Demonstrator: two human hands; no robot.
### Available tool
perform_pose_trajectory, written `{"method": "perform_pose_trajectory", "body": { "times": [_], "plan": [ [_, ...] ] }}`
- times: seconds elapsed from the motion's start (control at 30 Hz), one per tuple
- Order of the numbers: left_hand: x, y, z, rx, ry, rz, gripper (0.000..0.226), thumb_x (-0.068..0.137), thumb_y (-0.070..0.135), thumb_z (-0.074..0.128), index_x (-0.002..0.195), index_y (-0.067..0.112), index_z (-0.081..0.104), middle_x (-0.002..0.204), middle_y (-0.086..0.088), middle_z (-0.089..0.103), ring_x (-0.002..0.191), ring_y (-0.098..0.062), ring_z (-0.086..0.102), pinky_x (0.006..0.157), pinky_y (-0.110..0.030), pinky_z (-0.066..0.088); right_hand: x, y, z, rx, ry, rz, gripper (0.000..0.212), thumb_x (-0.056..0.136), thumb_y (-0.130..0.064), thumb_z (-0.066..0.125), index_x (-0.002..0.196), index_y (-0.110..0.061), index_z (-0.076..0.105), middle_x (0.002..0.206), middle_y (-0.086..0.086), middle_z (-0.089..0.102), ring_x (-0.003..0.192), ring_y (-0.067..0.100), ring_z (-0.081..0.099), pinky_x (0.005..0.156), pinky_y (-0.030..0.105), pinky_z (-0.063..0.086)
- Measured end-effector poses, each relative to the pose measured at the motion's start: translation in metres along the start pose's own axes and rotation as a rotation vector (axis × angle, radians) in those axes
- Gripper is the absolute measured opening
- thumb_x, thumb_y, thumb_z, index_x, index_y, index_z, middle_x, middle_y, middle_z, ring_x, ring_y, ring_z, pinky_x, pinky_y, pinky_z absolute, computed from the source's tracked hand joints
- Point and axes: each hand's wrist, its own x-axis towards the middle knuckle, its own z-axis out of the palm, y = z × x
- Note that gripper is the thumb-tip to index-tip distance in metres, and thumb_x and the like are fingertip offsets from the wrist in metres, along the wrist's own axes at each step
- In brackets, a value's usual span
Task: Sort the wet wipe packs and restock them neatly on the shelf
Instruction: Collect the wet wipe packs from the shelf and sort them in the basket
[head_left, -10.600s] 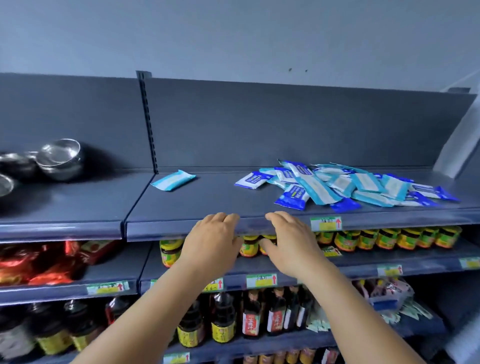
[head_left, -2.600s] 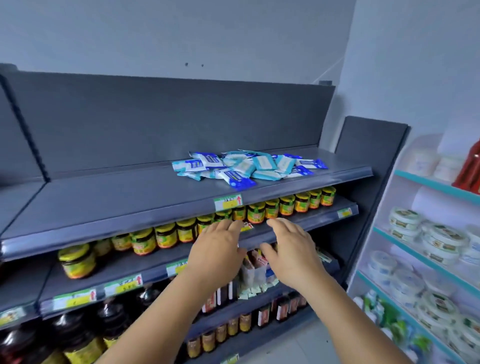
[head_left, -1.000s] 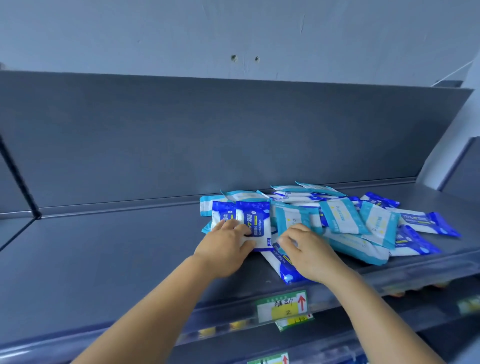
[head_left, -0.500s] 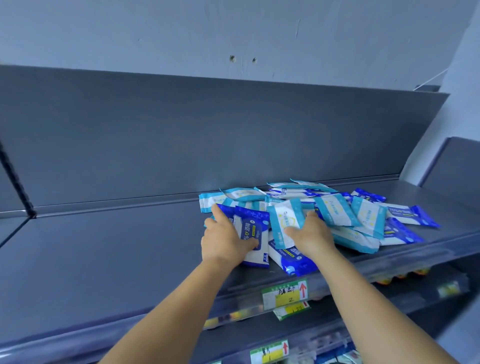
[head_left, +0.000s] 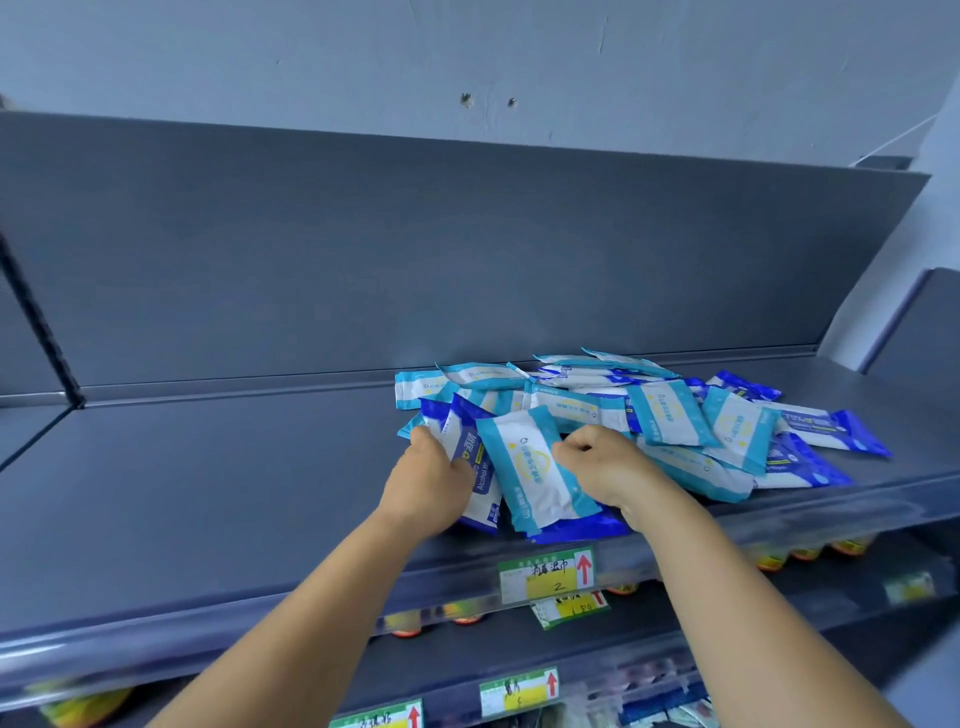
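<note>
A light-blue wet wipe pack (head_left: 540, 467) stands tilted at the front of a loose pile of wet wipe packs (head_left: 691, 421) on the grey top shelf (head_left: 208, 499), held between a person's two hands. The right hand (head_left: 605, 467) curls its fingers onto the pack's right edge, a grasping grip, while the left hand (head_left: 434, 480) wraps around a dark-blue alcohol wipe pack (head_left: 470, 457) just beside it, the two packs touching. The pile behind mixes light-blue and dark-blue packs, overlapping at all angles and reaching back nearly to the shelf's rear panel (head_left: 415, 249); the left half of the shelf carries none.

The packs look soft, light and slick in their film wrappers, likely to bend under a squeeze and to slide off one another; a hold across the flat body, thumb on one face and fingers on the other, seems safer than a pinch at the crimped end seal.

The fingertips of both hands lie hidden behind the packs, so how deep each grip reaches cannot be told. Packs at the bottom of the pile are mostly covered, and their count is unclear. Below the shelf lip hangs a yellow price label (head_left: 548, 574) with a red arrow; the jars (head_left: 805, 553) on the lower shelf are cut off and blurred.
</note>
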Motion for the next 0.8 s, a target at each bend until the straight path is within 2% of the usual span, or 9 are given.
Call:
{"method": "perform_pose_trajectory", "body": {
  "times": [0.07,0.13,0.23,0.37,0.43,0.5,0.6,0.67,0.8],
  "plan": [
    [-0.004,0.000,0.002,-0.012,0.024,0.019,0.019,0.094,0.018,0.050,0.104,0.015,0.035,0.101,0.001,0.053,0.098,-0.025,0.062,0.082,-0.041,0.055,0.000,-0.001,0.001,0.056,-0.037,0.002,0.021,0.088,-0.021,0.062,0.102,-0.005,0.061,0.077,0.002,0.051,0.066,0.015,0.045,0.060,0.027,0.036],
    [-0.009,-0.001,0.004,-0.041,0.070,0.023,0.017,0.093,0.016,0.050,0.103,0.018,0.036,0.096,0.003,0.053,0.095,-0.025,0.062,0.080,-0.041,0.055,0.003,0.000,0.002,0.069,-0.093,0.041,0.016,0.082,-0.015,0.068,0.095,-0.009,0.061,0.075,0.001,0.051,0.061,0.013,0.046,0.055,0.025,0.037],
    [-0.015,-0.001,0.006,-0.107,0.133,0.019,0.015,0.090,0.014,0.051,0.100,0.019,0.040,0.095,0.003,0.058,0.090,-0.024,0.062,0.077,-0.040,0.055,0.004,0.000,0.003,0.112,-0.118,0.078,0.019,0.077,-0.015,0.073,0.085,-0.007,0.058,0.077,0.004,0.055,0.061,0.013,0.048,0.050,0.023,0.036],
    [-0.028,0.001,0.002,-0.197,0.201,0.055,0.016,0.086,0.011,0.055,0.093,0.017,0.042,0.084,0.008,0.057,0.080,-0.021,0.060,0.068,-0.034,0.049,-0.008,0.001,0.003,0.293,-0.070,0.014,0.019,0.079,-0.005,0.071,0.097,-0.005,0.067,0.082,0.006,0.066,0.067,0.015,0.061,0.052,0.020,0.049],
    [-0.036,0.007,-0.005,-0.256,0.213,0.088,0.017,0.086,0.010,0.056,0.091,0.019,0.042,0.085,0.009,0.058,0.080,-0.019,0.060,0.069,-0.037,0.052,-0.020,0.001,0.001,0.413,-0.019,-0.046,0.020,0.080,-0.001,0.069,0.096,-0.012,0.066,0.090,0.006,0.070,0.077,0.019,0.068,0.066,0.032,0.059],
    [-0.047,0.014,-0.011,-0.301,0.201,0.141,0.019,0.087,0.008,0.056,0.087,0.021,0.042,0.083,0.008,0.058,0.078,-0.019,0.060,0.069,-0.039,0.052,-0.034,0.002,-0.001,0.468,0.062,-0.111,0.024,0.081,-0.002,0.068,0.090,-0.023,0.062,0.099,0.005,0.070,0.084,0.021,0.069,0.074,0.040,0.059],
    [-0.069,0.021,-0.016,-0.345,0.143,0.224,0.019,0.088,0.005,0.053,0.085,0.019,0.041,0.080,0.006,0.057,0.071,-0.019,0.055,0.063,-0.038,0.050,-0.062,0.006,-0.003,0.497,0.210,-0.176,0.023,0.083,-0.005,0.066,0.091,-0.026,0.059,0.101,0.003,0.070,0.086,0.019,0.069,0.078,0.043,0.058],
    [-0.088,0.022,-0.016,-0.379,0.090,0.267,0.016,0.089,0.003,0.050,0.088,0.017,0.042,0.080,0.008,0.057,0.069,-0.015,0.054,0.057,-0.030,0.045,-0.087,0.011,-0.004,0.521,0.278,-0.196,0.023,0.083,-0.005,0.062,0.097,-0.023,0.061,0.100,0.000,0.071,0.087,0.019,0.069,0.080,0.045,0.057],
    [-0.132,0.016,-0.009,-0.431,-0.025,0.314,0.015,0.090,0.002,0.049,0.102,0.011,0.045,0.093,0.010,0.062,0.082,-0.009,0.061,0.064,-0.025,0.049,-0.142,0.029,-0.006,0.551,0.416,-0.160,0.022,0.083,-0.005,0.059,0.092,-0.025,0.060,0.095,-0.005,0.072,0.089,0.018,0.068,0.082,0.046,0.056]
  ]
}}
